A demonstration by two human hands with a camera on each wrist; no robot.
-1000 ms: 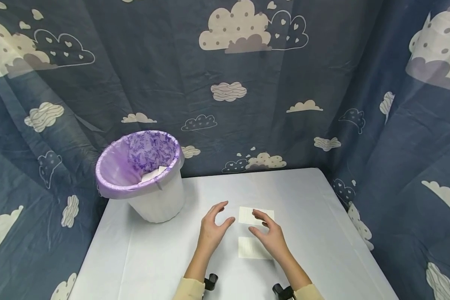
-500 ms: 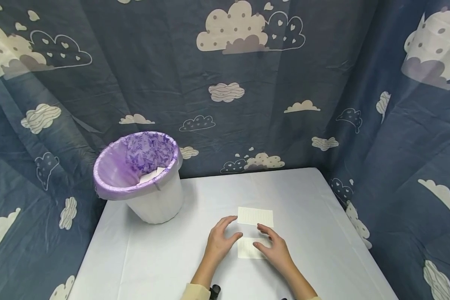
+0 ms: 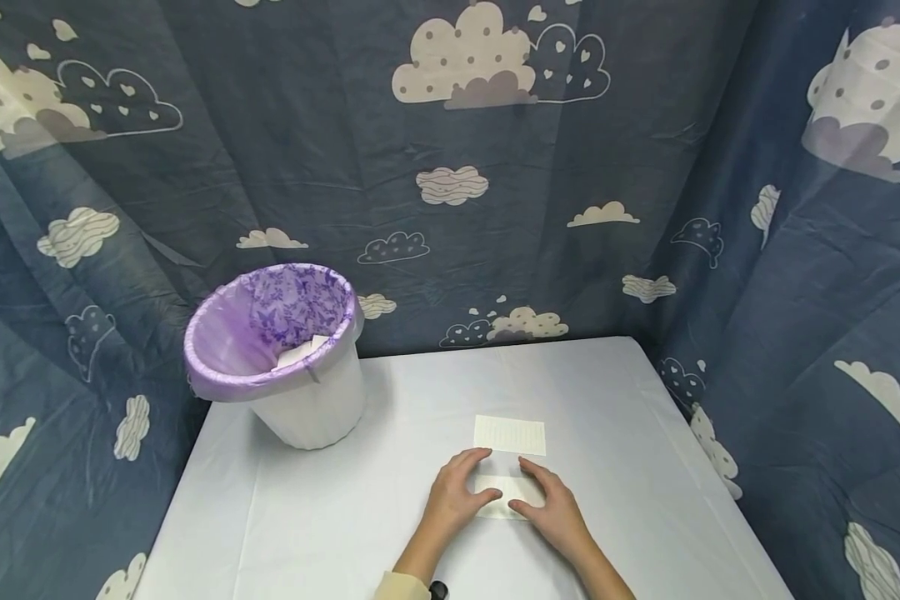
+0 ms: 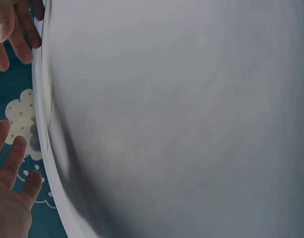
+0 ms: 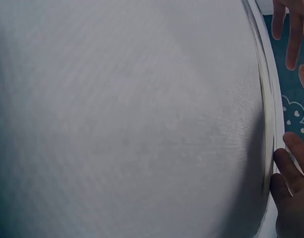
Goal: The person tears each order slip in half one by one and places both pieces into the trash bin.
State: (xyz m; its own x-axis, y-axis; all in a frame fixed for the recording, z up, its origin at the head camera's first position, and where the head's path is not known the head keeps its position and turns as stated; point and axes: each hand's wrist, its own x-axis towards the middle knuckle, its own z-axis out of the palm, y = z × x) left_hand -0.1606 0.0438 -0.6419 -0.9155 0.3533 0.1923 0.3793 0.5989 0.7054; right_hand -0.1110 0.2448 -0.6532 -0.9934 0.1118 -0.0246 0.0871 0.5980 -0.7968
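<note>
Two pale cream slips of lined paper lie flat on the white table, one behind the other. The far slip (image 3: 510, 435) is in full view. The near slip (image 3: 508, 486) lies between my hands and is partly covered by them. My left hand (image 3: 453, 500) is at its left end, with thumb and fingers spread apart in a loose curve. At its right end is my right hand (image 3: 558, 510), thumb and forefinger also parted. Whether the fingertips touch the paper, I cannot tell. Both wrist views show mostly tabletop, with relaxed fingers at the edge.
A white bin (image 3: 318, 412) with a purple bag liner (image 3: 221, 337) stands at the table's back left, with white pieces (image 3: 300, 354) inside. Dark blue cloud-patterned curtains (image 3: 330, 167) enclose the white table (image 3: 390, 400) at the back and sides.
Both hands have come down toward the front of the table, from beside the far slip to the ends of the near slip. The gap between them has narrowed.
</note>
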